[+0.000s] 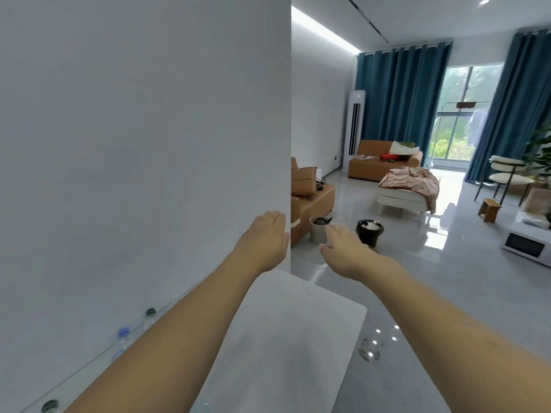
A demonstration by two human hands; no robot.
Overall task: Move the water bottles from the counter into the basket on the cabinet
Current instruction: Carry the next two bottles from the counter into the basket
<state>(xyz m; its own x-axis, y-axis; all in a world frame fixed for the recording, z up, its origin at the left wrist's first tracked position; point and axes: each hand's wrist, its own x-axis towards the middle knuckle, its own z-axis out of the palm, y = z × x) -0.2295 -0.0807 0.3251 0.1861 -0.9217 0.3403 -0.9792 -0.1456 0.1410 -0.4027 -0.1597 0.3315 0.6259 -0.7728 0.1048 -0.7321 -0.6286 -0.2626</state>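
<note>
We see both hands empty, fingers straight: left hand (266, 239) near wall corner, right hand (343, 248) over floor. Bottles (123, 341) line counter (283, 338) at 7 o'clock along wall. Basket, cabinet out of view. We judge transfer unfinished; bottles remain.
</note>
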